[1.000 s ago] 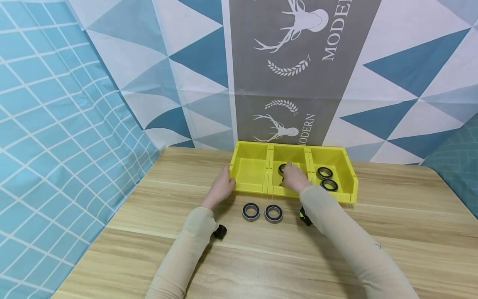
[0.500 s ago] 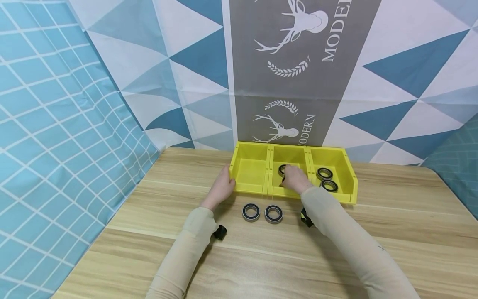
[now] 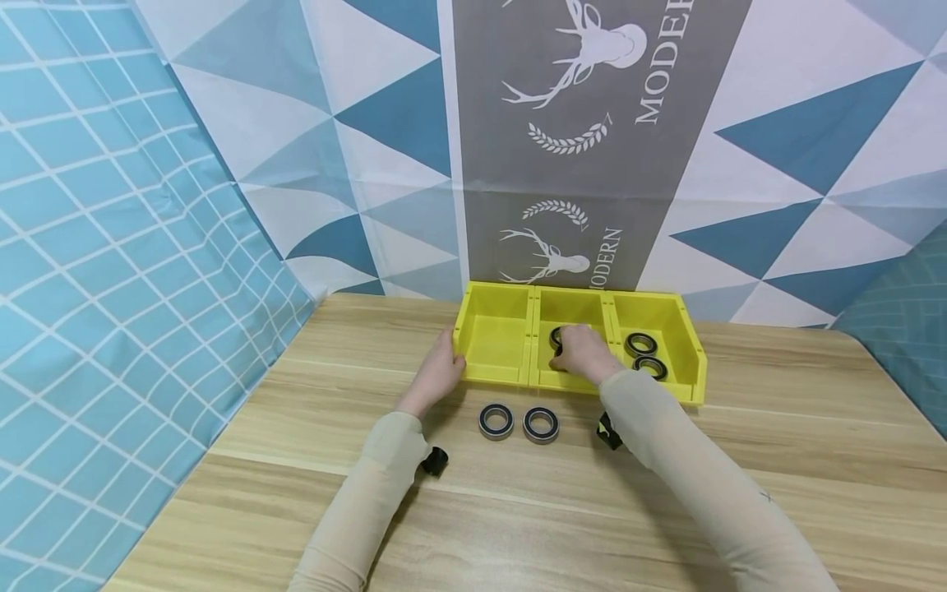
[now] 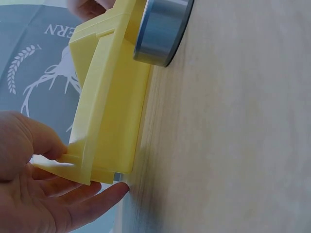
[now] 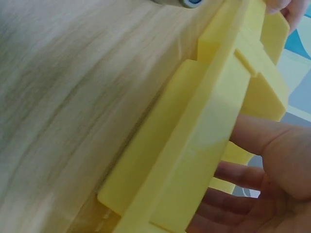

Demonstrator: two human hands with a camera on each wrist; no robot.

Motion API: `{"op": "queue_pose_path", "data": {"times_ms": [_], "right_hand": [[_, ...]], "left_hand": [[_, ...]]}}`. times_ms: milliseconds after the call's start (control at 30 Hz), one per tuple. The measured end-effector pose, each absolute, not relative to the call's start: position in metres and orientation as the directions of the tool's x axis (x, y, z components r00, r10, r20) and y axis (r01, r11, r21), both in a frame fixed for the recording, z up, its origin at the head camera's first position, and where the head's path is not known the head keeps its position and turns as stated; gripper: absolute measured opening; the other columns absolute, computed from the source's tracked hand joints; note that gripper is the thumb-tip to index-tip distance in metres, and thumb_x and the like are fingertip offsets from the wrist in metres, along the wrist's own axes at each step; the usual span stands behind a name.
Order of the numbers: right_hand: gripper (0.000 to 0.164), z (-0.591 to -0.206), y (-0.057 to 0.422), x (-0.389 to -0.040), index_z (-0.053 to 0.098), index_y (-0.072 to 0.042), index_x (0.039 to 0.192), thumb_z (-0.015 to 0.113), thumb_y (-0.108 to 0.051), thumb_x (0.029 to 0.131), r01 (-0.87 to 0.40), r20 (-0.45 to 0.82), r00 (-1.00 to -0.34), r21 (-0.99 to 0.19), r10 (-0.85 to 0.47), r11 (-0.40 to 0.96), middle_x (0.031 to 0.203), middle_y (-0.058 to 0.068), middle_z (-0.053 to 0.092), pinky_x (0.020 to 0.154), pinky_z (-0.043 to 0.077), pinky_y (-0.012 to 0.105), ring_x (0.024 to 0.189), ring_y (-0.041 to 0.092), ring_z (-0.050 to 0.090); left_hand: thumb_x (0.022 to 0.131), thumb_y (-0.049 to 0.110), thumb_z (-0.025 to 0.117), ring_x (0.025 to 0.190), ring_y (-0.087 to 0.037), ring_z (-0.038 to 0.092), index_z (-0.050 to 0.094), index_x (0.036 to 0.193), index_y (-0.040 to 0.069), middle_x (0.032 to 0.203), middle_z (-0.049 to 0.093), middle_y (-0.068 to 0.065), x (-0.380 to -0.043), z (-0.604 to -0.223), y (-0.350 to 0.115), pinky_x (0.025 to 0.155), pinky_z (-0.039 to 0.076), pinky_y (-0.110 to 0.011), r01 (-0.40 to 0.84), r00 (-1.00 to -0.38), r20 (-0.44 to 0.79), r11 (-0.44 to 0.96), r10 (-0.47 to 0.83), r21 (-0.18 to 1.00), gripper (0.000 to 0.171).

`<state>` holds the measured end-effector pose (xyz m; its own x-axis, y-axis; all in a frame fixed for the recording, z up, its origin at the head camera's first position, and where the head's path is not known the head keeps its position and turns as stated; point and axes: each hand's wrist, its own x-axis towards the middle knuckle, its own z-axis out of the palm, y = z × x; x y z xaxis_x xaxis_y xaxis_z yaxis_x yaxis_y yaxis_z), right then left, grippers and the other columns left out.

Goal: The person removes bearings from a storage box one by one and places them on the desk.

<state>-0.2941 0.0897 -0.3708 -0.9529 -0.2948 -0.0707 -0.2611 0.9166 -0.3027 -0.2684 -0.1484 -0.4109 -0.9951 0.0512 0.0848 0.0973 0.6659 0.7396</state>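
While the left hand (image 3: pixel 440 364) pinches the left end of the yellow three-compartment bin (image 3: pixel 496 339), the right hand (image 3: pixel 583 353) reaches into its middle compartment (image 3: pixel 572 306), fingertips hidden, grip indeterminable. Bin: long axis left-to-right on wood-grain table (image 3: pixel 481 514), low fronts toward the inward-angled forearms (image 3: pixel 362 506).

We lose the fingertips of the right hand (image 3: pixel 584 353) behind the front wall of the yellow bin (image 3: pixel 494 374) in the right wrist view, and from the head that hand partly covers a ring (image 3: pixel 556 335) in the middle compartment (image 3: pixel 573 307). A dark patch (image 3: pixel 558 350) beside it (too small for us to name) is mostly hidden. The top edge crops a metal ring (image 4: pixel 163 31) in the left wrist view. Both sleeves (image 3: pixel 362 510) run off the head view's bottom edge.
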Motion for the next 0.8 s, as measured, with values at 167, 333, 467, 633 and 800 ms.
{"op": "queue_pose_path", "data": {"times_ms": [167, 333, 467, 633, 800], "right_hand": [[0.026, -0.366, 0.091, -0.292, 0.062, 0.000, 0.089, 0.071, -0.022, 0.076, -0.265, -0.054, -0.953, -0.331, -0.298, 0.906, 0.086, 0.013, 0.062, 0.067, 0.047, 0.035, 0.076, 0.024, 0.054], [0.039, -0.361, 0.093, -0.288, 0.061, 0.003, 0.105, 0.070, -0.022, 0.077, -0.273, -0.034, -0.951, -0.369, -0.307, 0.888, 0.106, 0.019, 0.062, 0.083, 0.048, 0.043, 0.096, 0.032, 0.057], [0.046, -0.358, 0.094, -0.283, 0.058, 0.004, 0.112, 0.070, -0.023, 0.077, -0.288, -0.016, -0.947, -0.390, -0.319, 0.875, 0.113, 0.021, 0.059, 0.089, 0.045, 0.047, 0.104, 0.035, 0.054], [0.048, -0.354, 0.096, -0.276, 0.058, 0.004, 0.111, 0.072, -0.025, 0.075, -0.307, 0.005, -0.944, -0.376, -0.329, 0.874, 0.111, 0.020, 0.058, 0.091, 0.043, 0.047, 0.104, 0.036, 0.052], [0.048, -0.352, 0.099, -0.268, 0.058, 0.001, 0.110, 0.073, -0.027, 0.074, -0.304, 0.011, -0.946, -0.367, -0.323, 0.879, 0.109, 0.019, 0.056, 0.088, 0.045, 0.046, 0.099, 0.034, 0.053]], "left_hand": [[0.090, 0.003, 0.042, 0.112, -0.028, 0.048, 0.027, 0.137, -0.001, 0.127, 0.044, -0.018, -0.268, -0.411, -0.149, 0.100, 0.038, -0.042, 0.107, -0.994, 0.093, 0.665, 0.056, 0.739, 0.049], [0.089, 0.002, 0.043, 0.110, -0.028, 0.048, 0.028, 0.136, -0.002, 0.125, 0.045, -0.019, -0.268, -0.410, -0.149, 0.099, 0.039, -0.043, 0.116, -0.993, 0.103, 0.667, 0.058, 0.736, 0.049], [0.089, 0.002, 0.043, 0.109, -0.028, 0.049, 0.029, 0.135, -0.003, 0.125, 0.046, -0.019, -0.269, -0.411, -0.149, 0.098, 0.039, -0.043, 0.125, -0.992, 0.113, 0.670, 0.061, 0.732, 0.049], [0.089, 0.002, 0.043, 0.112, -0.028, 0.048, 0.028, 0.136, -0.002, 0.127, 0.044, -0.019, -0.268, -0.411, -0.149, 0.100, 0.038, -0.042, 0.116, -0.993, 0.101, 0.665, 0.061, 0.738, 0.050], [0.089, 0.003, 0.042, 0.112, -0.028, 0.048, 0.027, 0.136, -0.002, 0.127, 0.044, -0.019, -0.268, -0.411, -0.149, 0.100, 0.038, -0.043, 0.113, -0.993, 0.098, 0.658, 0.061, 0.744, 0.049]]}}
